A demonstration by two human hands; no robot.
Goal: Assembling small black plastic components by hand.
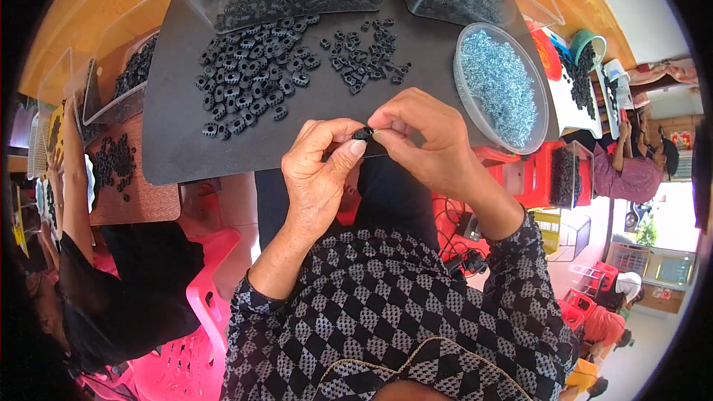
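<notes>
Head view: you look down on a black mat (178, 141) and your two hands meeting over its near edge.
Left hand (319, 171): your thumb and forefinger pinch a small black part (363, 133).
Right hand (427, 141): your fingertips are pressed together against the same part from the other side; something tiny and pale shows at their tips.
Black part: it sits between both hands, just above the mat's near edge. It is too small to tell its long axis or which way it points.
Loose parts (249, 74): heaped toward the mat's far left.
Clear tub (501, 85): at the mat's right edge, full of small silvery pieces.
</notes>
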